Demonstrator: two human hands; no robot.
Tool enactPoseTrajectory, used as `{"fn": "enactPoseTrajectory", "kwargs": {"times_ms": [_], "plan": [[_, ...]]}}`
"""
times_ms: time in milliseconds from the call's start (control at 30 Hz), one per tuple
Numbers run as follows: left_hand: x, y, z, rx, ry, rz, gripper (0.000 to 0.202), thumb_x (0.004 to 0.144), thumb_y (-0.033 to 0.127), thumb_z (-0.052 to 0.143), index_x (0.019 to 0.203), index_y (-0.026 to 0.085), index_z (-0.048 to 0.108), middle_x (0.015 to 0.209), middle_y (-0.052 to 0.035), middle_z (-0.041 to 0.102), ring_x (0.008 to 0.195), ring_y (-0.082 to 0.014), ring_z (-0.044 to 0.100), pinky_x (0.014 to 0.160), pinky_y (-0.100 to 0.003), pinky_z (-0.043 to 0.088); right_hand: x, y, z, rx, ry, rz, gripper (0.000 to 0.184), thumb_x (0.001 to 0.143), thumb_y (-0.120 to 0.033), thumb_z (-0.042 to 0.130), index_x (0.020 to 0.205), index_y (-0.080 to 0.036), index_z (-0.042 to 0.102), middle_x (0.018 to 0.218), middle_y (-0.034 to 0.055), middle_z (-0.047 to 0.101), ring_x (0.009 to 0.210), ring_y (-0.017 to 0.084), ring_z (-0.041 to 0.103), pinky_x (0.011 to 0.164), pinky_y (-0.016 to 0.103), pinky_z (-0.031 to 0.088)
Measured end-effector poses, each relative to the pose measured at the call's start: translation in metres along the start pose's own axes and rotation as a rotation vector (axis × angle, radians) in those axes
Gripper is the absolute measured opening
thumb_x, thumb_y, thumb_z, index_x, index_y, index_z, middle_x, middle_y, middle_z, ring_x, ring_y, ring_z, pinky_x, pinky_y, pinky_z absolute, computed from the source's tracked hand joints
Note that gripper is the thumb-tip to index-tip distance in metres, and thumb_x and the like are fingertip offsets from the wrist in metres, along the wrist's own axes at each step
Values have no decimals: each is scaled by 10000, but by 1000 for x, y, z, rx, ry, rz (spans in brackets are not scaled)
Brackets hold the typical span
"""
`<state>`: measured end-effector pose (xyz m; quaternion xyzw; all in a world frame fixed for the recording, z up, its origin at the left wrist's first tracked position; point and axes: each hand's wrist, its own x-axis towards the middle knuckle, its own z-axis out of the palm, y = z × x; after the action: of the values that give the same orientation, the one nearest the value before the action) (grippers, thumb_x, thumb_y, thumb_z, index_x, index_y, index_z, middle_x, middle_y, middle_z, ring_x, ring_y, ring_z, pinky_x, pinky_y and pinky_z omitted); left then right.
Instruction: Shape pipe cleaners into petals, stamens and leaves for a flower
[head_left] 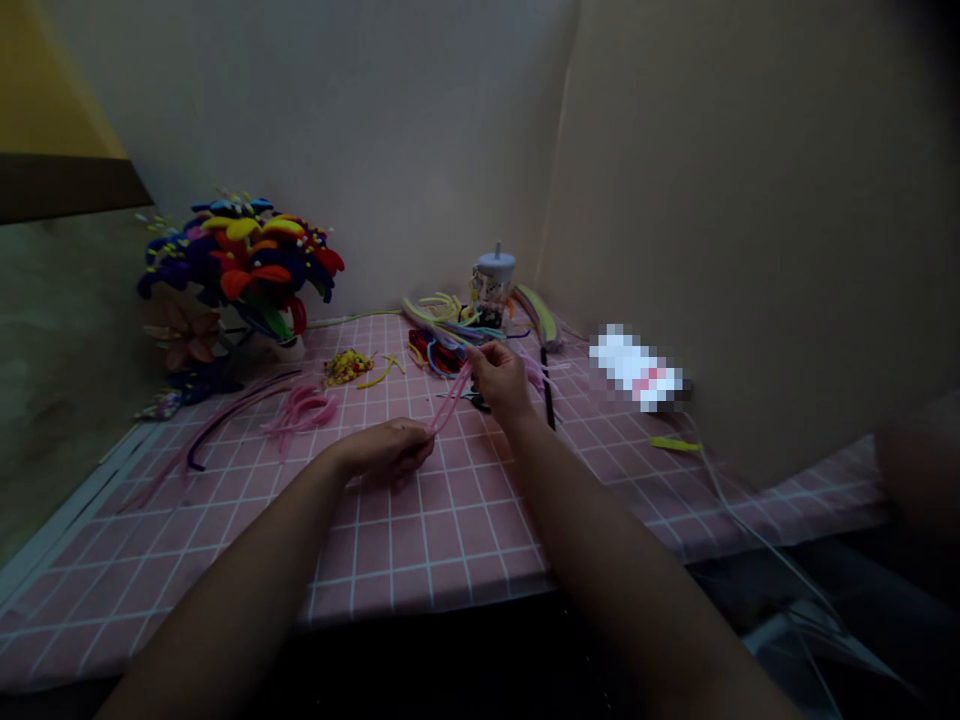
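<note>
Left hand (382, 450) is curled, pinching one end of a pink pipe cleaner (450, 400); right hand (501, 385) grips the other end, mid-frame, just above the table (427, 540).

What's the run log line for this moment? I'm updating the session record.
left hand: holds pink pipe cleaner | right hand: holds it too | nearby: pipe-cleaner flowers, pink grid tablecloth

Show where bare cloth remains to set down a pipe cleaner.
Bare pink grid cloth lies between the left forearm, right forearm and front edge, and between the thin black rod and the yellow pipe cleaner. The back corner is crowded: coiled multicoloured pipe cleaners around a lidded plastic cup.
</note>
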<state>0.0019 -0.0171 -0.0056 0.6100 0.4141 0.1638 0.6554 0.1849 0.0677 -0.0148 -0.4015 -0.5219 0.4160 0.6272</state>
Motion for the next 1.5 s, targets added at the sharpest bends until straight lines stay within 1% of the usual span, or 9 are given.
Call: {"fn": "enactPoseTrajectory", "kwargs": {"times_ms": [233, 367, 533, 733, 967, 1067, 1233, 1300, 1500], "plan": [[0, -9, -1, -136, 115, -7, 305, 788, 442, 450, 694, 161, 521, 474, 74, 288, 360, -50, 265, 376, -192, 322, 5, -5, -7, 237, -90, 187, 367, 594, -307, 689, 872, -204, 473, 452, -118, 410, 325, 34, 299, 338, 163, 228], [0, -7, -3, -178, 131, -35, 271, 792, 414, 444, 703, 166, 505, 487, 83, 222, 358, -44, 180, 332, -170, 189, 10, -2, -11, 293, -79, 160, 427, 582, -273, 690, 944, -204, 472, 431, -131, 400, 306, 27, 262, 321, 157, 195], [3, -4, -6, -126, 120, 1, 304, 813, 410, 410, 621, 174, 409, 471, 76, 226, 365, -43, 181, 348, -169, 148, 11, -2, -11, 260, -27, 145, 383, 593, -252, 673, 925, -198, 491, 409, -135, 353, 305, 25, 248, 322, 158, 201], [4, -4, -4, -126, 158, 37, 297, 818, 396, 403, 620, 179, 358, 471, 77, 237, 378, -41, 192, 373, -168, 140, 10, -2, -10, 178, 56, 90, 360, 613, -301, 677, 912, -187, 511, 429, -114, 395, 334, 40, 319, 333, 163, 254], [7, -4, -9, -230, 263, 151, 302, 802, 415, 442, 629, 181, 359, 459, 91, 215, 369, -37, 183, 369, -156, 182, 10, -8, -11, 302, 215, 176, 337, 678, -459, 609, 826, -222, 420, 469, -117, 383, 313, 38, 300, 314, 166, 239], [8, -4, -12, -294, 260, 193, 318, 803, 437, 452, 633, 181, 370, 442, 100, 190, 360, -35, 168, 367, -156, 214, 1, -15, -6, 313, 58, 288, 266, 706, -434, 552, 758, -188, 466, 450, -98, 374, 305, 29, 268, 307, 168, 194], [9, -3, -7, -338, 236, 148, 322, 814, 464, 434, 667, 179, 407, 438, 103, 169, 351, -32, 105, 344, -143, 102, -25, -18, 18, 176, -578, 415, 293, 677, -426, 605, 783, -158, 557, 459, -79, 440, 314, 21, 253, 322, 166, 147], [9, -1, -4, -330, 225, 122, 318, 825, 456, 407, 681, 174, 429, 442, 100, 171, 350, -32, 101, 342, -147, 93, -33, -16, 26, 114, -638, 391, 307, 669, -427, 625, 796, -152, 576, 442, -82, 439, 315, 20, 252, 328, 166, 140], [10, -1, -2, -374, 201, 91, 233, 815, 369, 402, 704, 171, 454, 455, 92, 189, 353, -36, 116, 346, -151, 90, -34, -11, 29, 40, -564, 296, 289, 686, -411, 621, 721, -125, 604, 503, -51, 485, 333, 24, 342, 328, 176, 209]]}}
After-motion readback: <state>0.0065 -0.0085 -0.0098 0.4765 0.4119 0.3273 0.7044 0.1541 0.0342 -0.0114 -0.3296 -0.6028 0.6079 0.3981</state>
